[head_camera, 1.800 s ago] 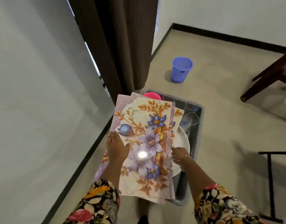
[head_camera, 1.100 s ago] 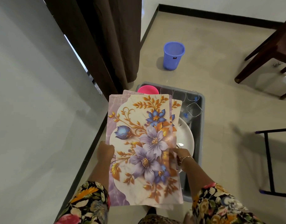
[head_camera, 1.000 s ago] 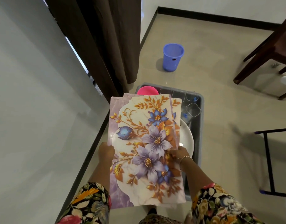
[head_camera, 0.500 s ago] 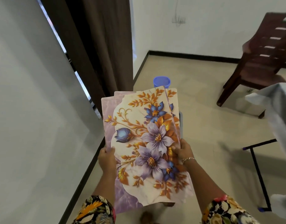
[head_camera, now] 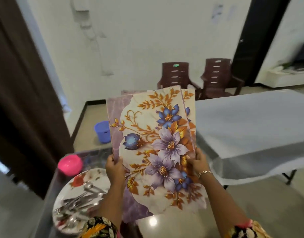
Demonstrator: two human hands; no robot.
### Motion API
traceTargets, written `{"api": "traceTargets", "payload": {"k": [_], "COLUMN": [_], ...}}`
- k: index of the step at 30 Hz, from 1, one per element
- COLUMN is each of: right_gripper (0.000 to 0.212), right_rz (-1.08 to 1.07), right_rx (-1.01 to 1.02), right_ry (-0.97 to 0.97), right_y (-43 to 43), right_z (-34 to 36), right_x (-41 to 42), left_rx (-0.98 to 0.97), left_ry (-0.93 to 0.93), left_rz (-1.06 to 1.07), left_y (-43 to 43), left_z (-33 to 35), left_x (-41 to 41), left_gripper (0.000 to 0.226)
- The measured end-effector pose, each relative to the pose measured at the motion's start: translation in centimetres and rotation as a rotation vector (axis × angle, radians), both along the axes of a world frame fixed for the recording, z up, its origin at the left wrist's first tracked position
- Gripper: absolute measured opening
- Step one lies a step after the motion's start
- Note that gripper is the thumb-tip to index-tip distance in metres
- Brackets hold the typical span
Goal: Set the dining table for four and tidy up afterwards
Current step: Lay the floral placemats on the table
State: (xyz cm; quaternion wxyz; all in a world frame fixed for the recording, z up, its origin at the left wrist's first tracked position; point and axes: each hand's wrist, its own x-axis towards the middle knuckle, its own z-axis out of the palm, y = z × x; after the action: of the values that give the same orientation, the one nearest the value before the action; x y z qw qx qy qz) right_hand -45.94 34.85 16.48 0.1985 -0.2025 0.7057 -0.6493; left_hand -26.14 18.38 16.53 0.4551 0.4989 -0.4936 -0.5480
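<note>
Black floral sleeves [head_camera: 98, 227] with orange, pink and cream blooms; thin chain bracelet [head_camera: 205, 172] on right wrist

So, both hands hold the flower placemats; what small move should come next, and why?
Probably carry the placemats rightward over the cloth-covered table and lower them there. The left hand and right hand each grip a side edge of the stack, which is held in the air, and the table lies just beyond it to the right.

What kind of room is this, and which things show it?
Probably a home dining room: a table under a pale cloth, two brown plastic chairs by the wall, and a floral plate piled with cutlery.
</note>
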Motion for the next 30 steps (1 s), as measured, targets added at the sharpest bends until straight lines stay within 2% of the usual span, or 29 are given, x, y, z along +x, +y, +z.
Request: {"api": "traceTargets", "payload": {"k": [3,8,13,15,18,23,26,30], "right_gripper": [0.030,0.027,0.026,0.024,0.020,0.017,0.025,0.032], "right_rz": [-0.114,-0.228,-0.358,-0.397,-0.429,-0.463,-0.472,-0.529], "right_rx": [-0.064,-0.110,-0.152,-0.170,-0.166,-0.166,-0.184,-0.241], "right_ry": [0.052,0.126,0.240,0.263,0.284,0.190,0.123,0.046], "right_y": [3.9,8.6,11.2,11.5,11.4,10.8,10.1,9.2], "right_z": [1.9,4.9,7.8,9.0,9.9,7.9,6.1,4.5], "right_x": [-4.1,-11.0,-18.1,-20.8,-25.0,-31.2,-33.1,-34.1], "left_rx": [-0.036,-0.073,-0.016,-0.011,0.008,-0.029,-0.046,-0.017], "left_ry": [0.049,0.103,0.349,0.401,0.381,0.257,0.239,0.255], "left_rz": [-0.128,-0.376,-0.562,-0.628,-0.691,-0.760,-0.820,-0.909], "left_y": [1.9,3.1,4.0,3.7,2.8,0.5,-0.6,-1.4], "left_z": [2.0,3.9,7.4,8.8,10.0,9.7,8.0,5.3], "left_x": [-5.4,-15.0,-25.0,-29.0,-34.3,-41.6,-44.2,-46.3], "left_gripper": [0.022,0.019,0.012,0.020,0.024,0.021,0.027,0.022]}}
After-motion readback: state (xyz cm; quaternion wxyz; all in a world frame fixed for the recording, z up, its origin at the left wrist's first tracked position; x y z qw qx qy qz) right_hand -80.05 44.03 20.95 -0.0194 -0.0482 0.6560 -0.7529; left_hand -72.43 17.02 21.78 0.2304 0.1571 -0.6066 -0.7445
